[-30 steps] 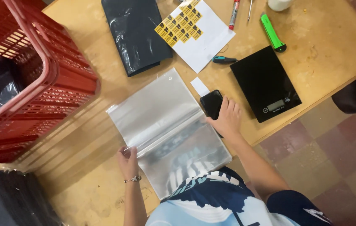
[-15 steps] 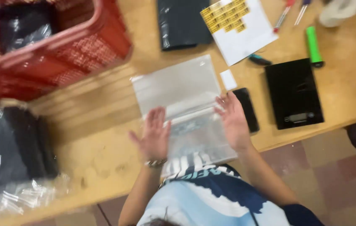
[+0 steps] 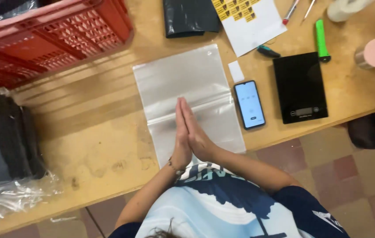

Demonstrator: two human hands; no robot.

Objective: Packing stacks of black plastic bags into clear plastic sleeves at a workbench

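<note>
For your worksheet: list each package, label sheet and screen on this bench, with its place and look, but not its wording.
Clear plastic bag: flat, centre, under the pressed-together hands.
Phone: right of bag, screen lit pale.
Scale: black, small display.
Sticker sheet: white, yellow-black labels.
Small white label: above phone.

Clear plastic zip bag [image 3: 187, 88]: smooth, semi-glossy film. Worktop [image 3: 95, 132]: matt, scuffed wood. Red crate [image 3: 55, 39]: moulded plastic lattice. Kitchen scale [image 3: 300, 86] & phone [image 3: 249, 104]: glossy black.

Clear plastic bag [image 3: 183, 83], empty, lying flat on wooden table, near edge overhanging the table's front
</note>
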